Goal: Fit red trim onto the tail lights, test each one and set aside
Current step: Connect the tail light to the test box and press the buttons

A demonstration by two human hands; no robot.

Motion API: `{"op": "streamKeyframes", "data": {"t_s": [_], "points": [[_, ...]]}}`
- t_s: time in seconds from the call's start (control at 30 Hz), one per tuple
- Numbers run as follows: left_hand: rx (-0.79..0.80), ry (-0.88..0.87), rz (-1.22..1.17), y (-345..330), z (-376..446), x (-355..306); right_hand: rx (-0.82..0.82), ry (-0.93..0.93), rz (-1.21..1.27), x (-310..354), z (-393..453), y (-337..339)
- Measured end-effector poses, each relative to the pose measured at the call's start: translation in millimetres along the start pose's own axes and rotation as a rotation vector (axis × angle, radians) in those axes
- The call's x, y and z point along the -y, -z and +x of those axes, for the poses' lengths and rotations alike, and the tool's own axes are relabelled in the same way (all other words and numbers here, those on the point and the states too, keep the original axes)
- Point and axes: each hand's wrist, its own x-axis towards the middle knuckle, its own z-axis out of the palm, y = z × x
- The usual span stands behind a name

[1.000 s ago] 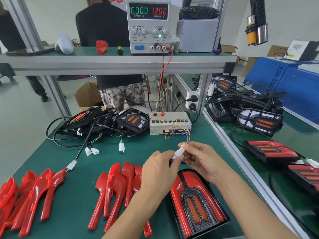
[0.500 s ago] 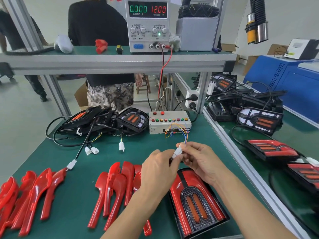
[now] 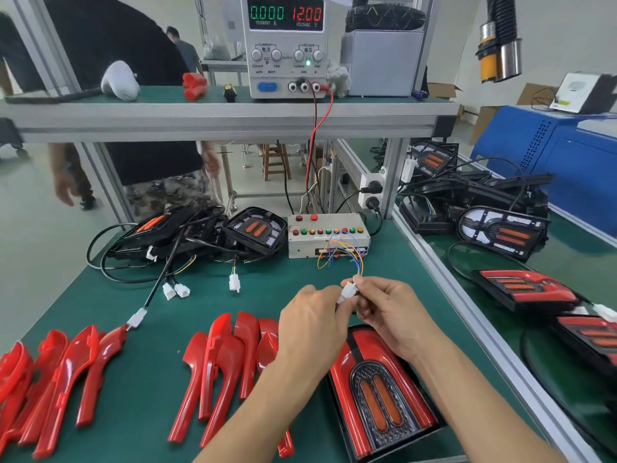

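The red trim pieces [image 3: 220, 365] are glossy moulded plastic that catches the light, and the tail light [image 3: 377, 392] has the same shiny red plastic around a textured black grille. The desk [image 3: 267, 295] wears a matt green mat, edged by brushed aluminium rails [image 3: 444, 285]. The connector [image 3: 347, 292] is plain white plastic.

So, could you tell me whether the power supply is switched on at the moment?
On. The power supply display is lit, reading 12.00 volts and 0.000 amps, and a green lamp glows on its panel, so no current is drawn yet.
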Motion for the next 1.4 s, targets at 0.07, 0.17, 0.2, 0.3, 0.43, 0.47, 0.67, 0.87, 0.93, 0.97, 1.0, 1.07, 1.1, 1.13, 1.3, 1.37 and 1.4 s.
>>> {"op": "streamKeyframes", "data": {"t_s": [0.07,0.17,0.2,0.3,0.43,0.47,0.67,0.87,0.93,0.97,1.0,1.07,1.1,1.13,1.3,1.37,1.4], "points": [[-0.003,-0.003,0.001,-2.0,0.0,-0.7,-0.020,0.009,-0.021,0.8,-0.3,-0.5],[-0.026,0.006,-0.015,-4.4,1.8,-1.3,-0.040,0.023,-0.028,1.9,1.2,-1.7],[-0.026,0.007,-0.012,-4.8,2.8,-1.8,-0.045,0.023,-0.035,2.4,1.7,-1.7],[-0.018,0.003,-0.007,-6.0,4.0,-2.3,-0.053,0.010,-0.051,2.6,2.2,0.4],[-0.024,0.011,-0.031,-10.2,6.0,-2.1,-0.077,0.001,-0.089,2.4,3.7,3.8],[-0.025,0.008,-0.041,-11.3,7.4,-2.4,-0.082,0.008,-0.112,3.5,4.9,4.4],[-0.031,-0.010,-0.067,-16.4,16.3,-2.8,-0.081,0.007,-0.178,5.3,13.4,13.0],[0.149,-0.103,-0.061,-10.0,24.1,-0.5,0.004,-0.023,-0.225,0.0,17.5,32.4],[0.195,-0.081,-0.128,-0.5,32.6,5.2,-0.025,-0.062,-0.137,1.1,21.3,46.4],[0.168,-0.068,-0.165,2.8,40.1,12.4,-0.059,-0.076,-0.126,0.3,23.0,55.3],[0.118,-0.066,-0.185,4.0,49.7,21.5,-0.097,-0.083,-0.140,-1.9,24.1,64.7],[0.046,-0.064,-0.136,3.4,72.1,37.9,-0.170,-0.068,-0.202,-9.4,25.0,80.9],[0.040,-0.060,-0.097,1.3,83.6,43.8,-0.198,-0.044,-0.239,-14.5,24.1,87.2],[0.048,-0.061,-0.054,-1.7,94.8,48.5,-0.221,-0.007,-0.281,-20.0,23.4,91.9],[0.218,-0.010,0.159,-27.0,141.9,58.2,-0.255,0.163,-0.407,-36.2,20.4,100.2],[0.270,0.018,0.261,-36.4,151.5,57.8,-0.251,0.196,-0.428,-36.3,19.6,101.3],[0.281,0.027,0.308,-40.9,154.3,57.9,-0.244,0.205,-0.437,-36.6,19.3,101.6]]}}
